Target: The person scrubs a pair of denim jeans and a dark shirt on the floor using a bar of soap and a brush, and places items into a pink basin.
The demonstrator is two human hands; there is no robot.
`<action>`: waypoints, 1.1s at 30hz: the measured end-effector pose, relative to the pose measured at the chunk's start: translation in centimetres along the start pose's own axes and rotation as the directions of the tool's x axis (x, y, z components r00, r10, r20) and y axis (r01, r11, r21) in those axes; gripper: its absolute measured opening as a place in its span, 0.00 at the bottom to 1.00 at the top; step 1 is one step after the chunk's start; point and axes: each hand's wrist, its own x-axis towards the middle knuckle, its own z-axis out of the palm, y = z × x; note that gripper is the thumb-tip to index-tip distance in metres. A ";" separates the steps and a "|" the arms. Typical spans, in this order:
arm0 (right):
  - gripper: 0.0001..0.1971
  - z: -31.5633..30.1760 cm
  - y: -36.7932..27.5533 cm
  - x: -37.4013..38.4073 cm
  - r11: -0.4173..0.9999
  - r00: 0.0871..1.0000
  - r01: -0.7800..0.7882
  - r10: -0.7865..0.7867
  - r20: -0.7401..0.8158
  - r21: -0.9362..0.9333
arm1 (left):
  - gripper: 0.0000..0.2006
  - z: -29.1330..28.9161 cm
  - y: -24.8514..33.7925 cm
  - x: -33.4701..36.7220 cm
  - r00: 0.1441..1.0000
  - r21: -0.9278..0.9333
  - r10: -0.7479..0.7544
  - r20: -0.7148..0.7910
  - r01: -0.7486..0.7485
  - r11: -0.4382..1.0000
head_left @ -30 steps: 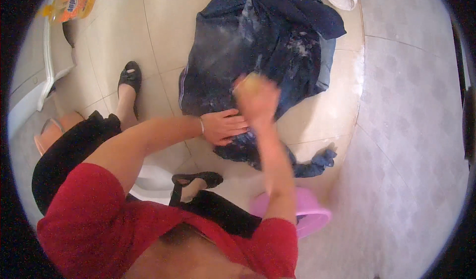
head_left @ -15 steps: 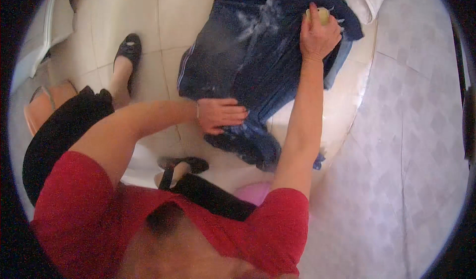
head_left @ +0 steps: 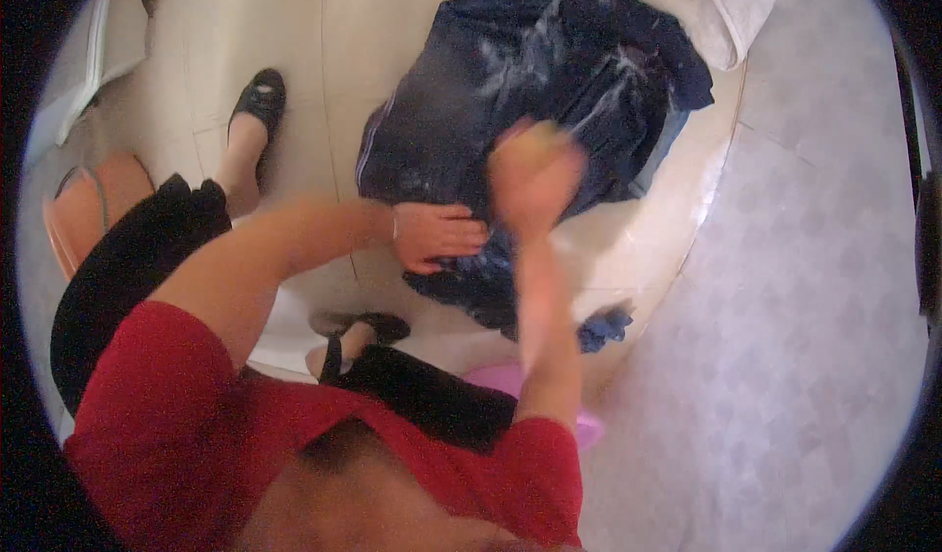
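Observation:
A dark blue garment (head_left: 442,110) with pale stripes along its left edge lies spread on the tiled floor, streaked with white suds. My left hand (head_left: 437,238) rests flat on its near end, fingers stretched out. Over the middle of the cloth, my right hand (head_left: 535,179) is smeared by motion. It grips a pale yellow block (head_left: 535,145), and I cannot tell whether this is a bar of soap or a scrubbing brush.
A whitish cloth (head_left: 731,12) lies at the far right. Near my right forearm are a small bunched blue cloth (head_left: 605,329) and a pink plastic thing (head_left: 496,377). An orange-brown object (head_left: 83,209) stands at the left. A grey patterned surface (head_left: 756,307) runs along the right.
My right hand has come from the garment's far right corner toward me and leftward, with the yellow block in it. The left hand has stayed in place.

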 end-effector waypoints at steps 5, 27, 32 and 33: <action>0.09 0.7 3.6 3.3 0.901 0.960 0.189 -0.253 -0.118 -0.391 | 0.35 -2.3 0.3 0.9 0.998 0.013 0.019 0.052 -0.020 1.000; 0.18 -0.9 -0.1 10.8 0.945 0.992 0.097 -0.118 0.048 0.312 | 0.33 -2.4 0.4 0.4 0.993 -0.018 0.039 -0.109 -0.041 0.999; 0.21 -0.1 -0.9 12.8 0.942 0.938 -0.297 0.256 0.232 0.159 | 0.32 -3.7 0.8 1.0 0.995 0.014 0.067 -0.078 -0.066 0.998; 0.22 -1.7 -0.5 12.0 0.906 0.934 -0.326 0.266 0.237 0.269 | 0.32 -3.8 0.8 1.1 0.994 0.010 0.073 -0.075 -0.073 0.997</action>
